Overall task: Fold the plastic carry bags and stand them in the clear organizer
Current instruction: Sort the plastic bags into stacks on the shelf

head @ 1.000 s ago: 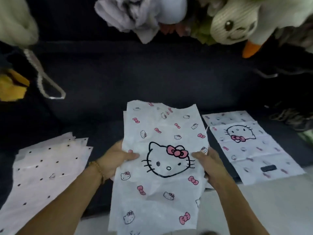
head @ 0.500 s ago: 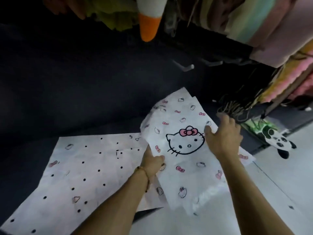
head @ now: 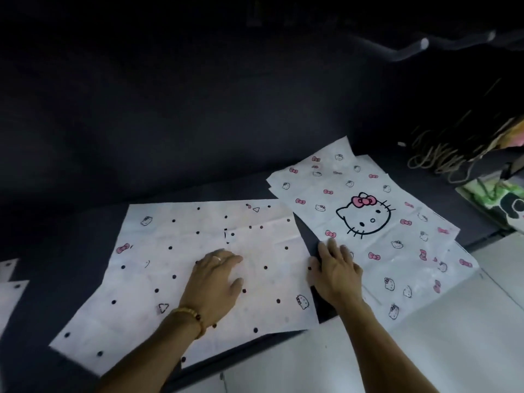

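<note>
My left hand (head: 217, 282) lies flat, fingers straight and spread, pressing on the polka-dot bag (head: 181, 279), which is spread out on the dark surface (head: 198, 123) at the near left. A beaded bracelet (head: 190, 316) sits on that wrist and a ring on one finger. My right hand (head: 337, 273) rests just to the right, fingers relaxed and extended, gripping nothing; its fingertips touch the near left edge of the Hello Kitty bag (head: 368, 214). That bag lies flat on a small stack of the same print, far right of the dotted one, its near end overhanging onto the white floor (head: 453, 336). Coiled cords (head: 433, 157) lie at the far right. I cannot see any organizer.
</note>
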A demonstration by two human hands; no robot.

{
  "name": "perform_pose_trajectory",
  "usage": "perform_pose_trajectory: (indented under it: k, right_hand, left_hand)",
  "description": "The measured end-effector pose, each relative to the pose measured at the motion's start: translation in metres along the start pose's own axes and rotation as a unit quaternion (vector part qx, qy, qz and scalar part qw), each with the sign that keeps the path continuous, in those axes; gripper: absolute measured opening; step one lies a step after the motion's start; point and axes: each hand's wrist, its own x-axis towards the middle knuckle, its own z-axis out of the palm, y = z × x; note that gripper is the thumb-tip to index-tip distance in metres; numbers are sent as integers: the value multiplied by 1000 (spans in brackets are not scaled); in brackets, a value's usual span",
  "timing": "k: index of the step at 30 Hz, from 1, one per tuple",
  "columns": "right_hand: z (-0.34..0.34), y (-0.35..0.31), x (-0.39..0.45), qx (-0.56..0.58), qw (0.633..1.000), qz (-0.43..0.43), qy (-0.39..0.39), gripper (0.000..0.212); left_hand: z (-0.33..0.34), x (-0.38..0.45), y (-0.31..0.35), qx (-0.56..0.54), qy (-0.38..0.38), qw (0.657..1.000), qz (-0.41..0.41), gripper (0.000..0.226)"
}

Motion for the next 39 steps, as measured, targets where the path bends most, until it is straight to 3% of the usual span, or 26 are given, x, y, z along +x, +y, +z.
perform_pose_trajectory:
  k: [3,6,8,11,13,16,18,20,24,28,29,31,33,36,39]
  right_hand:
    - [-1,-23,-8,42,999,6,31,52]
    - [6,-57,-26,83,996,28,-24,85]
    - [11,-73,-39,52,997,44,-39,83]
    - [10,-86,-52,16,999,24,-28,55]
    - [11,-93,-61,-1,1000,9,-21,50]
    - [14,-103,-79,6,1000,-13,10,54]
    - [23,-112,-92,35,999,-26,-24,67]
    - [31,-119,-100,58,997,-16,-53,73]
    - [33,-125,-105,35,998,-27,-47,53]
    - [31,-140,-120,26,992,-99,81,57]
    - [33,-148,-129,34,990,-119,72,62]
    - [42,-166,-146,17,990,-138,-21,79]
    - [54,-177,-158,-35,984,-150,-87,79]
    - [55,-177,-160,-27,982,-177,-57,39]
    - [46,-175,-156,85,986,-144,-24,32]
  left_hand:
    - [-20,-25,-35,129,-32,990,-55,58]
    - [-30,-50,-62,154,-106,978,-92,68]
    - [-34,-65,-70,155,-120,976,-90,71]
    - [-40,-84,-72,144,-92,981,-92,74]
    - [-45,-95,-70,126,-34,986,-106,71]
    - [-59,-106,-79,110,72,966,-222,74]
    - [-71,-111,-93,101,55,939,-325,95]
    - [-80,-114,-104,101,13,923,-370,108]
    - [-85,-120,-109,76,-26,924,-374,90]
    - [-87,-127,-110,88,-21,935,-343,53]
    - [-87,-131,-110,76,-13,941,-330,38]
    - [-86,-138,-112,19,-4,953,-302,13]
    - [-85,-146,-115,-52,3,955,-293,14]
    - [-89,-155,-120,-204,52,915,-345,10]
    - [-94,-170,-122,-363,-18,852,-377,27]
